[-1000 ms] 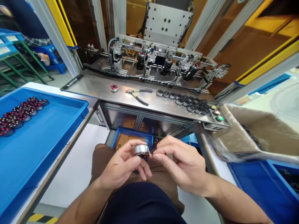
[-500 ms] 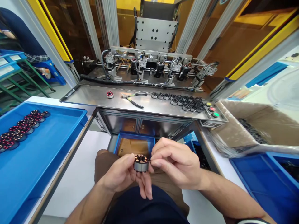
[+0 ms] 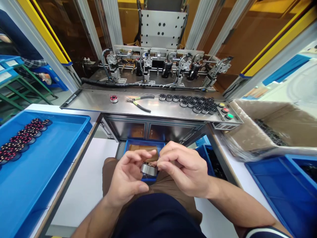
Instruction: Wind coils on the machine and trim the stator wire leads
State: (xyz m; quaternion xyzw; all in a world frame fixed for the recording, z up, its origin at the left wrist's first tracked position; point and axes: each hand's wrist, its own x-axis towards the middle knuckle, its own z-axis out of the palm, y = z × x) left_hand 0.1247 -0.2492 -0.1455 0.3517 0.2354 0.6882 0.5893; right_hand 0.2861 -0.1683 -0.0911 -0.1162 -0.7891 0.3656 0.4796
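Note:
A motor stator (image 3: 149, 169), with a silver ring and copper windings on top, sits tilted between my hands above my lap. My left hand (image 3: 127, 173) cradles it loosely from the left, fingers curled over and behind it, the thumb stretched out below and off the ring. From the right, my right hand (image 3: 184, 168) pinches at the stator's edge with thumb and forefinger. A thin wire end seems to be in that pinch, mostly covered by the fingertips.
On the metal ledge (image 3: 99, 103) lie a red-topped stator (image 3: 114, 99), cutting pliers (image 3: 140, 103) and rows of dark stators (image 3: 190, 102). Push buttons (image 3: 226, 110) sit at its right. A blue tray (image 3: 56, 138) holds wound stators at left; a plastic-lined box (image 3: 250, 115) stands at right.
My left thumb has come off the stator and its fingers have risen around it. The stator has tilted and shifted slightly up. My right hand keeps its pinch.

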